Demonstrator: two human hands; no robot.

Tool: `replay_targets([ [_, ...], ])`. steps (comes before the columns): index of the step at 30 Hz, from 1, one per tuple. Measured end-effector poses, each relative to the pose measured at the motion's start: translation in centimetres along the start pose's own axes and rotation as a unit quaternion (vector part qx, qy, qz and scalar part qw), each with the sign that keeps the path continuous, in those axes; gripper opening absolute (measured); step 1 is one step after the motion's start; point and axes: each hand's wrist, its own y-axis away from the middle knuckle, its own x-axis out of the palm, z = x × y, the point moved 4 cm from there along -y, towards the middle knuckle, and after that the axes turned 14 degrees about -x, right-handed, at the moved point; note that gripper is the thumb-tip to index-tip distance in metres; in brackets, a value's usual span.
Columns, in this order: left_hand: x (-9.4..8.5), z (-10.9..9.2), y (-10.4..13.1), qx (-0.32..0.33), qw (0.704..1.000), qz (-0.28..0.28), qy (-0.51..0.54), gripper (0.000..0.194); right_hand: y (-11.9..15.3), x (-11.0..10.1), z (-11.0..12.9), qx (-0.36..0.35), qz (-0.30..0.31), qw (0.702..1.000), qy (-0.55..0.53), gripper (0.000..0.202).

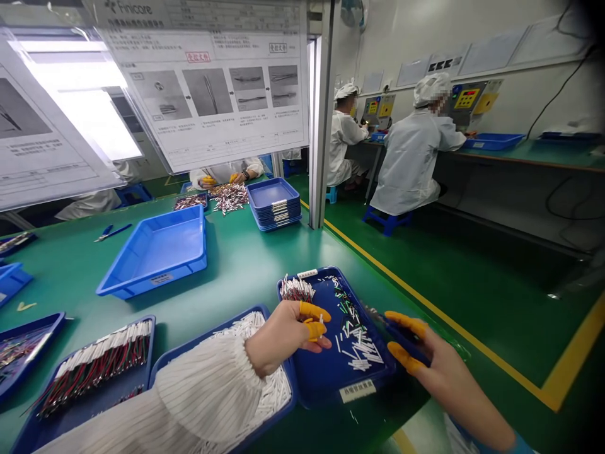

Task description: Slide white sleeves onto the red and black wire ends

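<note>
My left hand (290, 331), with yellow finger cots on thumb and fingers, pinches a small white tube (321, 320) above a dark blue tray (314, 378). Off the tray's right edge, my right hand (425, 350) is closed around a dark blue-handled hand tool (405, 337). Its metal tip points toward the tray; blur and my fingers hide whether it is cutters or pliers. Loose white tubes (362, 348) and small green and black pieces (346, 306) lie in that tray, along with a bundle of white-ended wires (297, 290). My left forearm crosses a tray full of white tubes (278, 391).
To the left are a tray of white-ended red and black wires (104, 350) and a large blue bin (161, 277). Stacked blue trays (275, 208) stand near a metal post (319, 126). Hanging instruction sheets (212, 94) cover the upper left. Co-workers (411, 157) sit beyond.
</note>
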Motion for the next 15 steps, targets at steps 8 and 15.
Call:
replay_targets([
  [8, 1.6, -0.4, 0.3, -0.012, 0.997, 0.034, 0.071, 0.029, -2.7, 2.5, 5.5, -0.124, 0.078, 0.981, -0.130, 0.034],
  [15, 2.1, -0.7, 0.0, 0.007, 0.994, 0.042, 0.097, 0.039, -3.2, 4.2, 6.5, -0.124, 0.117, 0.968, -0.183, 0.035],
])
